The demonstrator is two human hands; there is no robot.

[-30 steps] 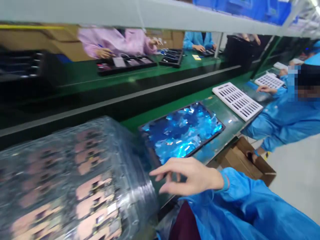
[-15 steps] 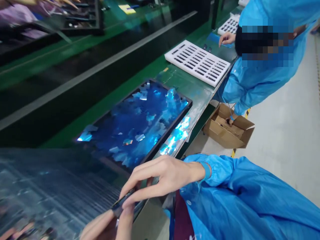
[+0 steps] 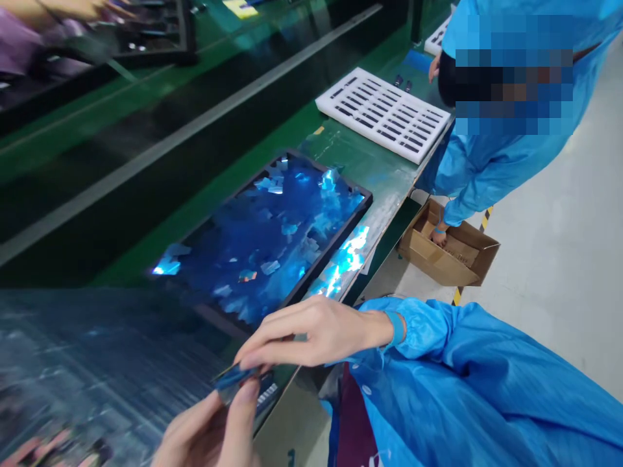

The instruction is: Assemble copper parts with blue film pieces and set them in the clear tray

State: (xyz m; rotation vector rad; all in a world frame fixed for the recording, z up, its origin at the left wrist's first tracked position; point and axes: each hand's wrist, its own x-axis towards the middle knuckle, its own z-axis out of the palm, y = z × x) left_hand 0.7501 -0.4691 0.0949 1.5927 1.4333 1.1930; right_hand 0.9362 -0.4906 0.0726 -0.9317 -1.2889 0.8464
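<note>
Pinching a thin, glossy blue strip (image 3: 235,375), the right hand (image 3: 316,334) closes its fingers (image 3: 253,358) on it from above while the left hand (image 3: 209,431) clamps it with the thumb from below. Its long axis runs left to right, just over the near edge of the desk (image 3: 360,162). Just beyond lies a black tray (image 3: 219,211) heaped with crinkled blue film scraps.

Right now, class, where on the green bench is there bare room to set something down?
Bare: the green bench between the black tray and the white slotted tray. Crowded: the near edge, where left hand and right hand pinch a blue strip.
</note>
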